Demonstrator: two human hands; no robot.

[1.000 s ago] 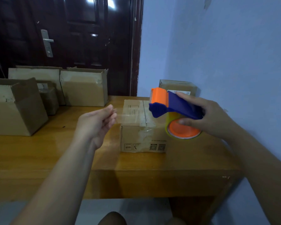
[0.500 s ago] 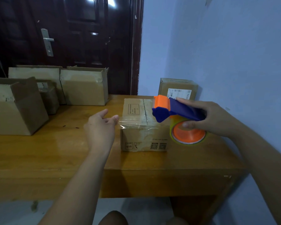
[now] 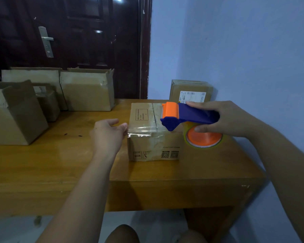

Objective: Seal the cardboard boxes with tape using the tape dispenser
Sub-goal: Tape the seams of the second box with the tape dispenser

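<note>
On a wooden counter point(image 3: 42, 163) beside a blue wall point(image 3: 235, 50), taping a cardboard box point(image 3: 154, 148).
Gripping the tape dispenser point(image 3: 188, 114) over the box top with the right hand point(image 3: 226, 118); touching the tape end point(image 3: 139, 129) with loosely straight fingers of the left hand point(image 3: 107, 135); box print too small for reading.

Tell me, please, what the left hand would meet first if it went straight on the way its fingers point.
The small cardboard box: the left hand points at its top left edge, where the clear tape lies. The fingertips seem nearly touching it, though depth is unclear.
</note>
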